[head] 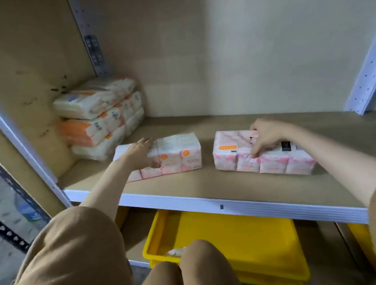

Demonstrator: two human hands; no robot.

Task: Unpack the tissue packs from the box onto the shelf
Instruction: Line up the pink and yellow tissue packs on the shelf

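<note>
Two pink-and-white plastic-wrapped tissue multipacks lying side by side on the tan board shelf point(204, 126), a bare gap between them. Left pack point(176, 154) under the left hand point(139, 153): palm flat on its top, fingers spread toward 12 o'clock, thumb pressed against the front face, so pack sandwiched loosely rather than lifted. Right pack point(233, 153) under the right hand point(268, 136): fingers curled over the top edge, fingertips pinching the glossy wrap at the front face, most of the pack extending toward 5 o'clock of that grip. Both packs brick-shaped, made of smaller soft bricks in a row, film shiny and slightly creased, orange labels on front. At 10 o'clock of the left hand, a stack of cream-and-orange wrapped tissue bundles point(98, 115) against the shelf's rear left corner, squashy and rounded. White metal shelf edge point(213, 204) ribbed and smooth. At 6 o'clock, below the shelf, a yellow hard-plastic rectangular bin point(253, 236), a scrap of pale wrapped pack point(175, 252) at its near rim.
</note>
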